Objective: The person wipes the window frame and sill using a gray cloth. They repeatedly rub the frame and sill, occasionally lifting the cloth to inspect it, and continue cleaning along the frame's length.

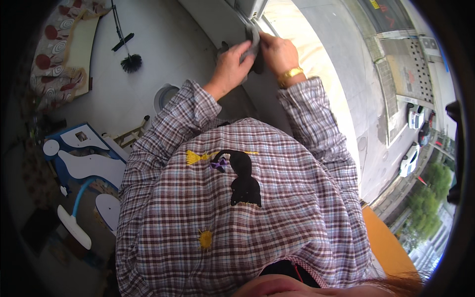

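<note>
A crumpled grey cloth (254, 41) is bunched between my two hands, beside a white window or door frame (256, 10). My left hand (232, 68) grips its near side, with the thumb and fingers pressed into the folds. On the other side, my right hand (281, 55) has its fingers curled at the cloth's edge, and a gold bracelet (290, 76) circles that wrist. Part of the cloth hangs below and behind the fingers, where it looks darker. What lies inside the folds is hidden.
A pale ledge (315, 63) runs along my right, above a street with parked cars (410, 159). At left are a squeegee (123, 42), a round black brush (131, 63), a basin (166, 97), a patterned cloth-covered table (79, 52) and blue-and-white panels (87, 159).
</note>
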Demonstrator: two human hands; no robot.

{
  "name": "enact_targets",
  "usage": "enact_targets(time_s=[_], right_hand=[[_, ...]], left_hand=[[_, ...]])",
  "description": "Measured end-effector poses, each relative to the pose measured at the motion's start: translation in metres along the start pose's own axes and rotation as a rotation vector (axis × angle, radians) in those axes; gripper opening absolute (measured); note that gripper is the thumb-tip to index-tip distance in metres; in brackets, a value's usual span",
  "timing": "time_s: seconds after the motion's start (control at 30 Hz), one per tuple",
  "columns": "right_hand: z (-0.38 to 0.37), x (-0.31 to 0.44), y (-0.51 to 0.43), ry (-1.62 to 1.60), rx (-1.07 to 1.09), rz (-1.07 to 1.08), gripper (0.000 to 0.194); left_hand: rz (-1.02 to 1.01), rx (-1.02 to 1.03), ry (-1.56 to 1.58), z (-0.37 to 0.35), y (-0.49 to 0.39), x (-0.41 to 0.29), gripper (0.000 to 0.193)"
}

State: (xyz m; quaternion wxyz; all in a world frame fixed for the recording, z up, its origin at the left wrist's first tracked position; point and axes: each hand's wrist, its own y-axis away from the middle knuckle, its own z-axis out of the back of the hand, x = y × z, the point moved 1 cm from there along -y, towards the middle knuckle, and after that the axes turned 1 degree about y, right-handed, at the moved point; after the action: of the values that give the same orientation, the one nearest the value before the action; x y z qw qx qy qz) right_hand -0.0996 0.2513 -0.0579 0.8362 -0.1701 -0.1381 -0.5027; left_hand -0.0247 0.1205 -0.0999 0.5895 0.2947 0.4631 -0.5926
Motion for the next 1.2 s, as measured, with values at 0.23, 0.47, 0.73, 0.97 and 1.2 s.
enact_targets(time_s=[0.23,0.47,0.73,0.97,1.2], right_hand=[[0.048,-0.042,0.048,-0.405,0.084,-0.089,0.021],[0.019,-0.033,-0.002,-0.163,-0.139,0.004,0.02],[0.016,-0.026,-0.003,-0.096,0.026,0.038,0.019],[0.037,-0.034,0.025,0.044,0.038,0.074,0.019],[-0.004,-0.038,-0.001,-0.039,-0.108,0.138,0.02]], left_hand=[[0.015,0.193,0.145,-0.015,0.025,-0.026,0.041],[0.039,-0.016,0.118,-0.003,-0.015,-0.007,0.044],[0.176,0.042,0.148,-0.001,-0.012,0.003,0.043],[-0.033,0.081,0.094,-0.007,0.014,-0.021,0.04],[-0.035,0.021,-0.014,0.008,-0.015,-0.004,0.039]])
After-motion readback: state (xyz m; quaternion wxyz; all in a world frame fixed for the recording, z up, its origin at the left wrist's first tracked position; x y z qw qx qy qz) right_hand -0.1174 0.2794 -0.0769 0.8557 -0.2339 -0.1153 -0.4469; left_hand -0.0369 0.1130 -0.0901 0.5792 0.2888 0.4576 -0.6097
